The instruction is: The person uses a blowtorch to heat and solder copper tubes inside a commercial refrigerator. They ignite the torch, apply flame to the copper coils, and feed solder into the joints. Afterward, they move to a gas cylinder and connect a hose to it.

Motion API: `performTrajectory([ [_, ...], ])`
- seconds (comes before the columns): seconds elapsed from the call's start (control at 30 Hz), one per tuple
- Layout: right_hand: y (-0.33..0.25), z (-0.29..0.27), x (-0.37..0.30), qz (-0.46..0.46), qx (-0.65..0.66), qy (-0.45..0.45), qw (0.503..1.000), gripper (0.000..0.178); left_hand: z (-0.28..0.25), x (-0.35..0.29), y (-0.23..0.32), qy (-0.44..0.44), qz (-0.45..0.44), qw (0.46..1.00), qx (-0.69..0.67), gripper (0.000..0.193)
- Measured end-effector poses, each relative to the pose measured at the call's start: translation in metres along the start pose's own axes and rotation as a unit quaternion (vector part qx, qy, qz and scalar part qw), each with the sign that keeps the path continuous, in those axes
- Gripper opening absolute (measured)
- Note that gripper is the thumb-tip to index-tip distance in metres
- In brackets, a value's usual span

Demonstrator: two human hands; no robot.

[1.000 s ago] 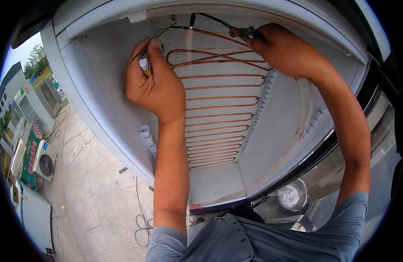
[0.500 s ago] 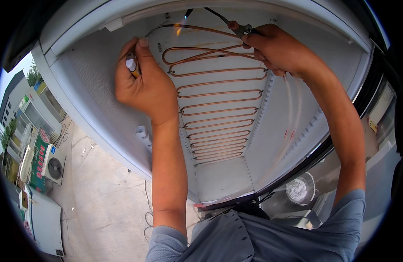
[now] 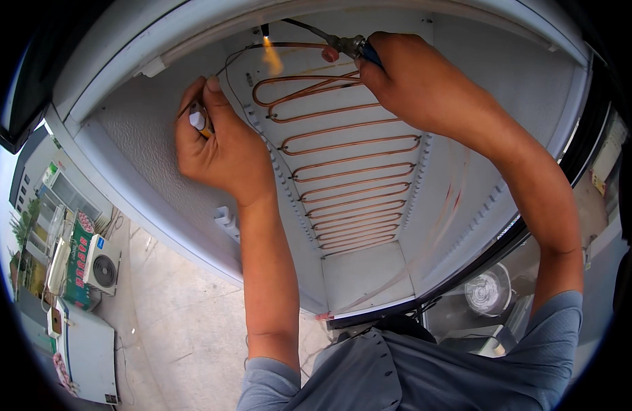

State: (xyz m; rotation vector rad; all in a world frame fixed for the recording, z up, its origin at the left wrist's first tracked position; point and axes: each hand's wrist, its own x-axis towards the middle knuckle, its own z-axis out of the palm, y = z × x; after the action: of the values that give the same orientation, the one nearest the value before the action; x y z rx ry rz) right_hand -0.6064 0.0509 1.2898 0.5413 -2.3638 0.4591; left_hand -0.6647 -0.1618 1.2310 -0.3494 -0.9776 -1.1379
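My right hand (image 3: pixel 422 85) is closed around the handle of a gas torch (image 3: pixel 345 46). From its dark nozzle a yellow-orange flame (image 3: pixel 271 59) points downward, beside the blackened end of the top copper tube (image 3: pixel 299 45). Thumb and forefinger of my left hand (image 3: pixel 227 154) pinch a thin dark rod (image 3: pixel 225 66), whose far end reaches toward that tube; whether they touch I cannot tell. A white-ended, yellow stick-like thing (image 3: pixel 199 119) is also tucked in the left hand. Below lies a zigzag copper coil (image 3: pixel 354 145) on the white cabinet's back wall.
The white cabinet's rim (image 3: pixel 148 198) curves around my arms. Clear thin hoses (image 3: pixel 445 219) hang along its right inner wall. To the right stands a round clear tub (image 3: pixel 487 293). An air-conditioner outdoor unit (image 3: pixel 104 269) and a white chest-like appliance (image 3: pixel 90 353) stand on the left.
My right hand and the torch have moved left, bringing the flame closer to the rod. The flame looks larger and yellower. My left hand has shifted slightly down and left in view.
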Motion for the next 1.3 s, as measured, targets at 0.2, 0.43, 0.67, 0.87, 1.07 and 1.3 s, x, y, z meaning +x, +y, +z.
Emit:
performTrajectory([
  [0.2,-0.006,0.001,0.0,0.009,-0.031,-0.008,0.999,0.028,-0.004,0.0,-0.001,-0.024,-0.023,0.999,-0.01,0.013],
  [0.43,-0.008,-0.002,-0.001,0.004,-0.034,-0.002,0.999,0.028,-0.002,-0.001,-0.002,-0.021,-0.021,1.0,0.001,0.013],
  [0.67,-0.009,-0.002,-0.001,-0.003,-0.052,-0.001,0.999,0.026,-0.002,0.0,-0.004,-0.019,-0.029,0.999,-0.021,0.013],
  [0.87,-0.009,-0.001,-0.001,-0.023,-0.106,0.012,0.994,0.024,-0.003,0.0,-0.002,-0.012,-0.019,1.0,-0.014,0.014],
  [1.07,-0.015,-0.008,0.004,-0.081,-0.163,0.036,0.983,0.021,-0.003,-0.001,0.002,-0.006,-0.028,0.999,-0.018,0.014],
  [1.3,-0.028,-0.016,0.011,-0.049,-0.179,0.001,0.983,0.023,-0.007,-0.005,0.003,-0.004,-0.022,1.0,0.002,0.014],
])
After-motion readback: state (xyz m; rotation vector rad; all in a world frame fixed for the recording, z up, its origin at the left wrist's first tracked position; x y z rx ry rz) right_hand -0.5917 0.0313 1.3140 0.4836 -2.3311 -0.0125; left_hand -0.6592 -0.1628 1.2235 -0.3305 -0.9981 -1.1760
